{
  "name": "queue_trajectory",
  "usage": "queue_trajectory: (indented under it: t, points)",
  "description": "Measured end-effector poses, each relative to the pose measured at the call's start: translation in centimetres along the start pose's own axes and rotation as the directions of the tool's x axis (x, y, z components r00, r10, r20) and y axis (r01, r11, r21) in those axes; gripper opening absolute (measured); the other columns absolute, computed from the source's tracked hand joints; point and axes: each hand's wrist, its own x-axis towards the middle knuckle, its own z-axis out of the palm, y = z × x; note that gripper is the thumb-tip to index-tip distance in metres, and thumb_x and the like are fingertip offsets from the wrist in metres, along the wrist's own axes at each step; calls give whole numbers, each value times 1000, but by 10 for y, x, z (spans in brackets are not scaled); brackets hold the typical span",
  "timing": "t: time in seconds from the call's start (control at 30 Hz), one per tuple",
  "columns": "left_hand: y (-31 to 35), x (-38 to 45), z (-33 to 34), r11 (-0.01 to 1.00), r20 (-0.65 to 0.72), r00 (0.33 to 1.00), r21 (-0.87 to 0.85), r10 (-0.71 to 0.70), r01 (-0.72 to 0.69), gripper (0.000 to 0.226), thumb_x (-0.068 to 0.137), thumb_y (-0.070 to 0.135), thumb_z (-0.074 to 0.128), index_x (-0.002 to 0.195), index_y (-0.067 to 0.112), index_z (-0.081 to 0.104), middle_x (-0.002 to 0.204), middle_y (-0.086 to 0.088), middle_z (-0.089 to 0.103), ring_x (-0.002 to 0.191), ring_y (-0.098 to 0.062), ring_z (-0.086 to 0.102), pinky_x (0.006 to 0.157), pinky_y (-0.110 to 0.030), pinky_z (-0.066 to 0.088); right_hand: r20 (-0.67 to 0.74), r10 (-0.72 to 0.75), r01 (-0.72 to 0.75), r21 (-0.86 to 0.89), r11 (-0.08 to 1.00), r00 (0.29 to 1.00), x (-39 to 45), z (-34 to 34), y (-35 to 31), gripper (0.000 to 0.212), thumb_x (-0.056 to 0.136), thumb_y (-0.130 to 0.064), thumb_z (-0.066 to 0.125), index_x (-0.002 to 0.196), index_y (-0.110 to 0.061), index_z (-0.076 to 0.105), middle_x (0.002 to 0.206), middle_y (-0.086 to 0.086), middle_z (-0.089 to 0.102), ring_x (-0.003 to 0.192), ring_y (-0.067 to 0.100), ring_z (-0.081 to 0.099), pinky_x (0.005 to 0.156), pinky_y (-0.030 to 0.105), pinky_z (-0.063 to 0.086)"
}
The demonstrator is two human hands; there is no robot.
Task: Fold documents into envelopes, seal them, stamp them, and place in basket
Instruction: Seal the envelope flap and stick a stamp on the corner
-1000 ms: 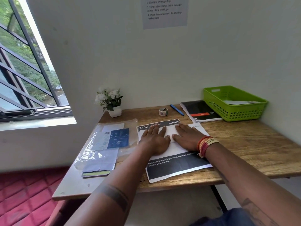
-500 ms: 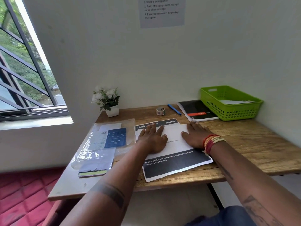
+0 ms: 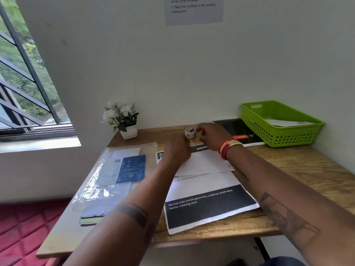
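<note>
A window (image 3: 28,89) with dark bars fills the far left, above a red floor (image 3: 23,227). On the left part of the desk (image 3: 307,169) lies a clear plastic packet (image 3: 107,181) holding a blue and white card, with a green-edged pad beneath its near end. Behind it, against the wall, stands a small white pot of white flowers (image 3: 124,121). The left hand (image 3: 177,150) is raised over the far left corner of the envelope (image 3: 207,162), fingers curled loosely; it is blurred, and whether it holds anything cannot be told. The white envelope lies flat on a printed sheet (image 3: 209,206) whose near end shows a black band with white text; the sheet's near edge reaches the desk's front edge. Just beyond the left hand sits the stamp roll (image 3: 190,133), upright on the desk near the wall. The right hand (image 3: 211,136), with red and gold bangles at the wrist, reaches to the roll from its right, fingertips at or touching it; a firm grip cannot be made out. Right of that hand lies a black notebook (image 3: 240,131), and past it, in the far right corner, the green basket (image 3: 284,137) holds a white envelope. A notice (image 3: 194,8) hangs on the wall above.
</note>
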Motion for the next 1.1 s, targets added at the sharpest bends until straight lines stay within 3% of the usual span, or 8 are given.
queue_trajectory:
  t: [0.13, 0.33, 0.47, 0.6, 0.87, 0.9, 1.0, 1.1]
  points:
    - [0, 22, 11, 994, -38, 995, -63, -93, 91, 26, 90, 4, 52, 102, 7, 74, 106, -12, 73, 101, -30, 67, 84, -35, 52, -43, 11, -11, 4, 1000, 999, 36, 29, 15, 37, 89, -16, 53, 121, -28, 68, 114, 8, 71, 109, 26, 62, 105, 44, 42]
    - [-6, 48, 32, 994, -62, 992, -48, -106, 103, 32, 92, 10, 53, 116, 18, 73, 120, -6, 70, 114, -27, 64, 98, -34, 48, -91, 26, -18, 92, 996, 995, 53, 54, 33, 36, 87, -10, 52, 110, -30, 71, 105, -1, 74, 103, 17, 64, 116, 40, 29]
    - [-14, 53, 42, 995, -145, 987, -71, -75, 66, 29, 93, 10, 53, 115, 18, 71, 115, -5, 72, 112, -24, 63, 90, -27, 42, -88, 14, 1, 161, 987, 996, 55, 51, 33, 19, 89, -17, 57, 98, -24, 72, 97, -1, 73, 97, 17, 62, 106, 40, 37]
    - [-21, 61, 41, 986, -175, 984, -168, -42, 12, 22, 94, 12, 58, 113, 16, 67, 108, -6, 71, 100, -23, 64, 76, -24, 38, -79, 24, -2, 274, 962, 997, 54, 47, 28, 15, 91, -19, 63, 101, -20, 74, 97, -4, 71, 89, 10, 51, 77, 19, 34]
    - [-22, 62, 41, 984, -230, 973, -174, -4, -37, 25, 89, 10, 64, 112, 20, 64, 106, -4, 66, 97, -20, 61, 76, -28, 42, -18, -10, 16, 422, 907, 1000, 49, 38, 35, 14, 96, -15, 62, 107, -12, 70, 82, -16, 53, 76, -5, 50, 78, 12, 43]
    - [-22, 62, 40, 982, -238, 971, -187, -6, -39, 24, 88, 11, 66, 110, 21, 65, 104, -2, 66, 95, -19, 60, 74, -27, 39, -14, -14, 19, 433, 901, 1000, 49, 38, 35, 12, 96, -17, 63, 105, -17, 70, 81, -15, 55, 75, -4, 52, 84, 13, 44]
    - [-22, 61, 38, 984, -270, 962, -153, 43, -87, 22, 89, 13, 68, 110, 19, 66, 105, -3, 65, 95, -19, 60, 73, -24, 35, -31, -30, 41, 436, 899, 999, 53, 42, 39, 6, 92, -30, 63, 92, -35, 67, 78, -16, 68, 76, -1, 61, 108, 49, 41]
    - [-21, 59, 36, 987, -319, 942, -90, 100, -135, 20, 90, 12, 68, 109, 17, 67, 108, -4, 64, 97, -20, 60, 73, -22, 33, -10, -41, 41, 483, 875, 999, 54, 41, 39, 4, 95, -27, 63, 94, -28, 67, 88, -4, 71, 84, 15, 65, 92, 51, 52]
